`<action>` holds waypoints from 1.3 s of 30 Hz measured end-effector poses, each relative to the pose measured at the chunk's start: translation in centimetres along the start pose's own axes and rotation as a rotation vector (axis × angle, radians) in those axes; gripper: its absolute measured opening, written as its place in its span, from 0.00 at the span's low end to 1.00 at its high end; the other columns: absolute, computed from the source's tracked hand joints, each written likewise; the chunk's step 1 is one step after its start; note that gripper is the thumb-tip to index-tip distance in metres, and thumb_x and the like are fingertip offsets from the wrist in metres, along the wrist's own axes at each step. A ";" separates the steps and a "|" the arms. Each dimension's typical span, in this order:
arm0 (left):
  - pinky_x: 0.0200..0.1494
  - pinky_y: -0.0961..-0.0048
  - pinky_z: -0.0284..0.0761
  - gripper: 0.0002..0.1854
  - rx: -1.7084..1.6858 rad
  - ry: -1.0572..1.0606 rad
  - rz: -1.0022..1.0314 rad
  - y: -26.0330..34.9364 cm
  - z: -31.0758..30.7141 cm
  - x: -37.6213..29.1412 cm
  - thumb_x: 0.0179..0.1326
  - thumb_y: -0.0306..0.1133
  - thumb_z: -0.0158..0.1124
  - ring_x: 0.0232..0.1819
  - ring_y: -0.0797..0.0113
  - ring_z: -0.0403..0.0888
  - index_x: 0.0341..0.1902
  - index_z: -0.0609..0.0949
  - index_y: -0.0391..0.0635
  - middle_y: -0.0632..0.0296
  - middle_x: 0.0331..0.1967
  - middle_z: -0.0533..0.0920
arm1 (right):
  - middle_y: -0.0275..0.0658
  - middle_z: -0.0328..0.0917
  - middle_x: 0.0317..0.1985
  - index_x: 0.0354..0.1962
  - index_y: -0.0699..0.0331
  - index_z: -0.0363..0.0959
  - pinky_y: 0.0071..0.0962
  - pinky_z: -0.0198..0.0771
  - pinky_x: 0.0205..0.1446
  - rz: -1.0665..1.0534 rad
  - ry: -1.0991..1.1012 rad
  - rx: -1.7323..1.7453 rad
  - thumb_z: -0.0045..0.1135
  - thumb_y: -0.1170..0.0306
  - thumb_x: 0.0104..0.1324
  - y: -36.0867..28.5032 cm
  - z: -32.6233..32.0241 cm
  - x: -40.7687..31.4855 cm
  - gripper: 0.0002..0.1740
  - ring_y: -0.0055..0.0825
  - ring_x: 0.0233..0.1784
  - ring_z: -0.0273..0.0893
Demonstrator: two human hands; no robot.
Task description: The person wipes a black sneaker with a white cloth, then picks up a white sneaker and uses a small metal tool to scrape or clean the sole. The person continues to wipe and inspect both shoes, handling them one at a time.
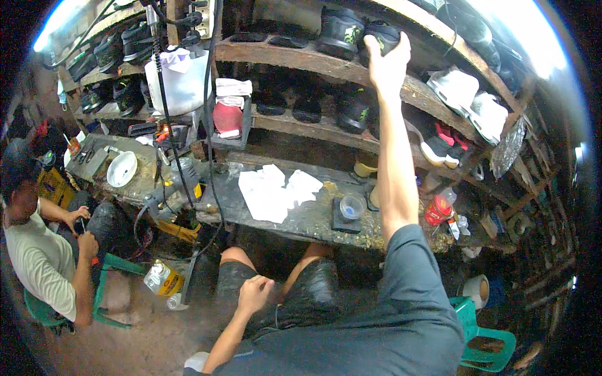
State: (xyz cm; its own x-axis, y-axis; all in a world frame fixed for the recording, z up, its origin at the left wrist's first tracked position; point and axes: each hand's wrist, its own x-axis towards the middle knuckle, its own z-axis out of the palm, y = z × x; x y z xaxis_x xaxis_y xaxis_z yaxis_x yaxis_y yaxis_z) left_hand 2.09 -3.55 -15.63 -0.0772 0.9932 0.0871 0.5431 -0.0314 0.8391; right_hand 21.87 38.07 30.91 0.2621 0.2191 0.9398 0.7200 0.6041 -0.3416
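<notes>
My right hand (390, 58) reaches up to the upper wooden shelf, its thumb and fingers around a black shoe (382, 32) with green marks. Just left of it on the same shelf stands a similar black shoe (342, 33). My left hand (255, 292) is loosely curled above my lap, with nothing visible in it. On the workbench (310, 225) before me lie white crumpled sheets (263, 192). Right of them, a clear plastic cup (352, 207) with something blue inside sits on a dark block (344, 224).
A co-worker (42, 254) sits at the left, holding a thin tool. Black cables (214, 141) hang over the bench near a grey heat gun (181, 181). White shoes (454, 89) stand on the right shelf. A red container (438, 210) is at the bench's right; a green plastic chair (489, 343) stands behind.
</notes>
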 end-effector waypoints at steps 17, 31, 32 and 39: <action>0.57 0.71 0.78 0.06 -0.341 -0.409 -0.293 7.1 -3.9 -3.2 0.72 0.30 0.70 0.48 0.70 0.83 0.42 0.86 0.40 0.62 0.40 0.87 | 0.38 0.89 0.57 0.48 0.57 0.88 0.48 0.69 0.80 0.126 -1.494 0.492 0.60 0.55 0.76 -1.5 -36.5 -48.9 0.17 0.42 0.67 0.82; 0.59 0.63 0.77 0.08 -1.026 -1.189 0.132 12.2 -2.5 -0.3 0.63 0.28 0.79 0.53 0.62 0.82 0.42 0.88 0.39 0.56 0.45 0.86 | 0.38 0.92 0.48 0.42 0.59 0.90 0.42 0.79 0.72 0.227 -1.249 0.478 0.68 0.66 0.68 -1.9 -36.1 -49.3 0.09 0.34 0.55 0.89; 0.55 0.65 0.78 0.07 -1.037 -1.071 0.186 12.2 -2.2 -0.8 0.62 0.25 0.79 0.49 0.63 0.83 0.39 0.87 0.39 0.57 0.44 0.85 | 0.37 0.92 0.48 0.42 0.59 0.90 0.42 0.79 0.72 0.232 -1.238 0.491 0.68 0.66 0.68 -1.8 -36.0 -49.5 0.09 0.34 0.55 0.89; 0.53 0.73 0.75 0.05 -0.776 -0.305 0.017 13.8 -1.9 2.0 0.72 0.27 0.71 0.48 0.70 0.80 0.46 0.85 0.38 0.61 0.45 0.84 | 0.40 0.90 0.52 0.46 0.59 0.88 0.43 0.76 0.74 0.202 -1.285 0.548 0.66 0.62 0.71 -0.9 -35.9 -50.1 0.13 0.38 0.60 0.86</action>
State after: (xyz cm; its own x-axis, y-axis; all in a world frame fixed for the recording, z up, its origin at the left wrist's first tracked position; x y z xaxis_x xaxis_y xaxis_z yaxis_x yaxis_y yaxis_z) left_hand 7.87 -2.20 -2.82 0.2159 0.9753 0.0472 -0.1969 -0.0038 0.9804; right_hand 31.17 -0.98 -15.92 -0.6455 0.6926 0.3219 0.3254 0.6307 -0.7045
